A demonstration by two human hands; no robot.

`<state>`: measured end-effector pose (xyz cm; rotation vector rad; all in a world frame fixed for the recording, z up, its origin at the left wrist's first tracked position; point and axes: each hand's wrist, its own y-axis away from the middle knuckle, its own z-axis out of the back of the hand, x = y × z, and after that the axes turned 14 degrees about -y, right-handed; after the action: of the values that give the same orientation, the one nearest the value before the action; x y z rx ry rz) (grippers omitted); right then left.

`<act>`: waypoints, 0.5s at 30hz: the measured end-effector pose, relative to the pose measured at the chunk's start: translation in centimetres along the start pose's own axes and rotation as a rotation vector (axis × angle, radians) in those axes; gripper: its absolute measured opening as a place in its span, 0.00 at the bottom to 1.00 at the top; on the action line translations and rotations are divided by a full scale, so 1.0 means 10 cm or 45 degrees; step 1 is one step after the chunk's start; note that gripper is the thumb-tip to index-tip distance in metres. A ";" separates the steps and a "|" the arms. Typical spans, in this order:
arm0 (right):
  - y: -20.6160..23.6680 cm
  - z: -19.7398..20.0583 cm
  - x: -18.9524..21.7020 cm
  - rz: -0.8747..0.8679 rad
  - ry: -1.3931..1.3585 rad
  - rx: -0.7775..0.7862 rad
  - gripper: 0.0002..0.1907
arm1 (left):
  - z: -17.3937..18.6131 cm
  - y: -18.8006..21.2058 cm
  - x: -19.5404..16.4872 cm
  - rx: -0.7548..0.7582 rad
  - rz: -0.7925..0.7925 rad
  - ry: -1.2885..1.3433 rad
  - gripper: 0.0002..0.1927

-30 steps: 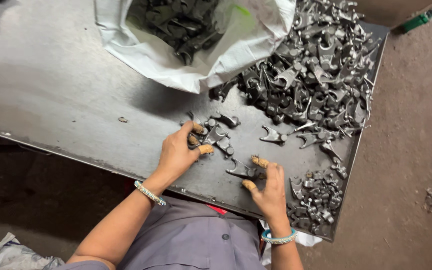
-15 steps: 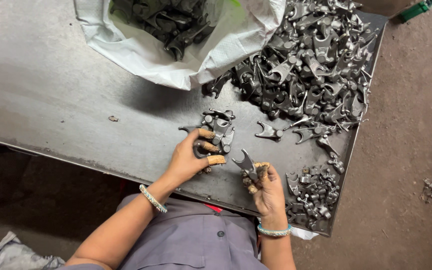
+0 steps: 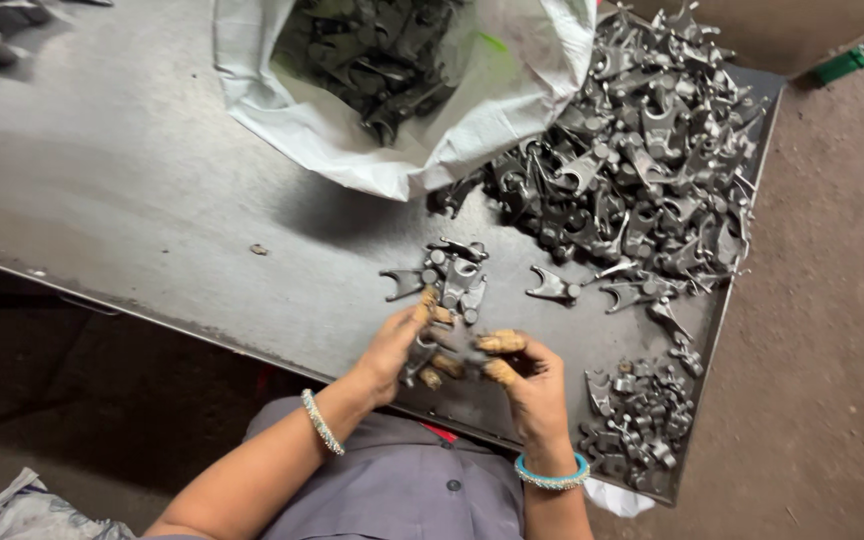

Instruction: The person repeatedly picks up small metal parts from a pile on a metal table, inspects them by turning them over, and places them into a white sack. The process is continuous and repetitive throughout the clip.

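Currently both hands clench one forked metal casting [image 3: 430,352] between them at the tabletop's [image 3: 152,200] near edge, left hand [image 3: 397,345] gripping it, right hand [image 3: 527,375] pinching alongside.

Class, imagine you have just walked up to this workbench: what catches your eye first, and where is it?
First, the big heap of grey metal forgings at the table's far right. Beside it gapes a white sack holding more. Near the front edge, the left hand and right hand meet over one forked part.
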<state>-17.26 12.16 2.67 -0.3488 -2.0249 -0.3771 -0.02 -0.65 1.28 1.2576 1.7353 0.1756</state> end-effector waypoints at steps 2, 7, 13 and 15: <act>-0.11 -0.16 0.08 0.085 0.388 0.033 0.13 | 0.01 0.02 -0.06 0.023 0.031 0.131 0.19; -0.38 -0.54 -0.02 0.416 1.487 -0.203 0.34 | 0.16 0.07 -0.37 0.042 -0.113 0.133 0.15; -0.40 -0.44 -0.16 0.311 1.468 -0.358 0.24 | 0.23 0.11 -0.54 0.089 -0.142 0.179 0.13; -0.36 -0.29 -0.11 0.323 1.374 -0.367 0.24 | 0.24 0.12 -0.53 0.107 -0.142 0.164 0.13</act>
<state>-15.93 7.63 2.57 -0.4438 -0.8624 -0.5458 2.64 -5.30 3.92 1.2289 1.9360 0.1214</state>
